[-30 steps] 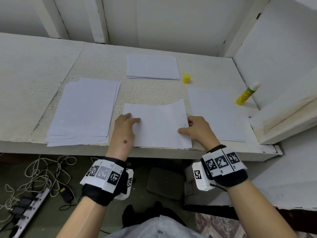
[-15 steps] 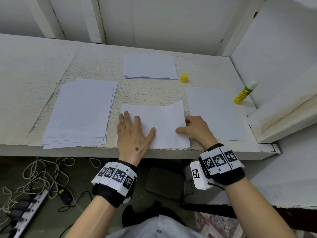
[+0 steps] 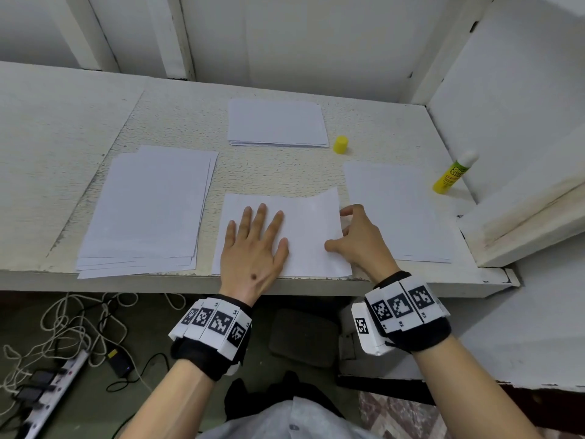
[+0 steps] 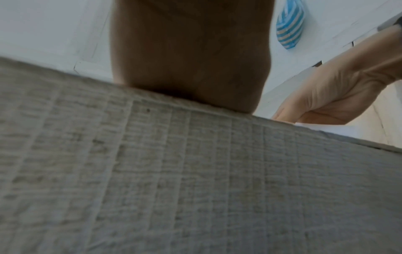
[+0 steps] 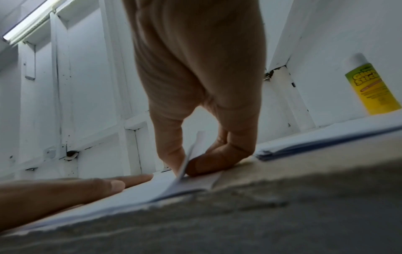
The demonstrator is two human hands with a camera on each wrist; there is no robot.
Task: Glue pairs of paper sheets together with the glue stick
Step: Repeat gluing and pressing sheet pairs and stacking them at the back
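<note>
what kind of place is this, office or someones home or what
Probably a makeshift work corner, not a proper office: a rough white painted ledge set in a panelled alcove, with a power strip and tangled cords on the floor below. On it, paper stacks and a glue stick.

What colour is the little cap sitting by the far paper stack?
Yellow cap, clearest in the head view.

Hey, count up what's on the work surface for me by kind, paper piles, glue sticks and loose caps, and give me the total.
Paper piles: 4
Glue stick: 1
Yellow cap: 1
Total: 6
</note>
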